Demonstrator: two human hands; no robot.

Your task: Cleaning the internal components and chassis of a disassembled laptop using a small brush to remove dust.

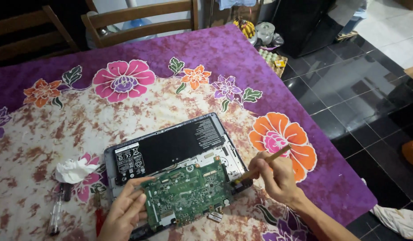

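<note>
So here's the view from the head cam: the opened laptop (175,154) sits bottom-up on the table (32,134), back cover off, and I'm using it as my landmark. The green circuit board (186,193) lies across the laptop's near half, just below the big black battery (168,149), and it looks tipped up a bit along its near edge rather than seated flat, though I can't be sure of that.

My left hand (124,214) is at the board's left edge, fingers curled loosely along it and touching it, more steadying than clamping. My right hand (275,176) is off the laptop's right side, fingers pinched narrow around a thin brush (262,163) with a pale wooden handle, its dark tip touching the board's right corner.

My read on handling: the board is light, stiff and thin, but fragile. I'd hold it only by the bare edges, never pressing on the chips or connectors, and not flex it. The brush needs barely any pressure.

Left of the laptop there's a crumpled white tissue (73,170), and below that a clear-handled screwdriver (55,214). A red-handled tool (99,221) lies right by my left wrist. Wooden chairs (139,22) stand at the table's far side.
</note>
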